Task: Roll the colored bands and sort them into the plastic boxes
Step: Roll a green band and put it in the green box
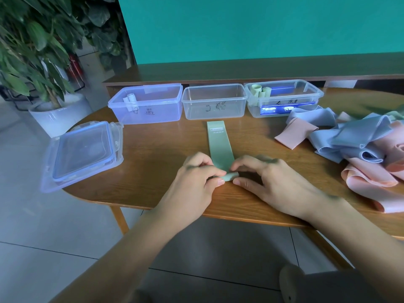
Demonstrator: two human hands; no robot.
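A green band point(219, 145) lies flat on the wooden table point(157, 149), stretching away from me toward the boxes. Its near end is curled into a small roll. My left hand point(196, 178) and my right hand point(269, 180) pinch that roll from either side. Three clear plastic boxes stand in a row at the back: the left box point(148, 103) holds a pale roll, the middle box point(215, 101) holds nothing, the right box point(284, 97) holds green rolls. A heap of loose blue and pink bands point(358, 145) lies to the right.
Stacked clear lids point(83, 152) lie at the table's left edge, partly overhanging. A potted plant point(50, 101) stands on the floor at the left. A raised wooden ledge point(240, 73) runs behind the boxes. The table's near edge is close to my wrists.
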